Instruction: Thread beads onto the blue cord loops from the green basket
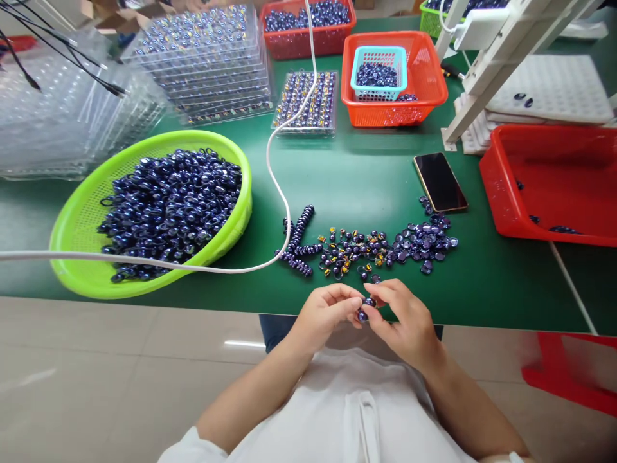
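My left hand and my right hand meet at the table's front edge. Between their pinched fingertips are small shiny dark-blue beads, gripped from both sides; how they join is hidden by the fingers. Just beyond my hands lies a loose pile of dark beads with yellow parts. To its right spreads a heap of flat dark pieces, and to its left are short stacked rows of dark beads.
A green basket full of dark looped pieces stands left, crossed by a white cable. Behind are stacked clear trays, a bead tray and an orange basket. A phone and red bin lie right.
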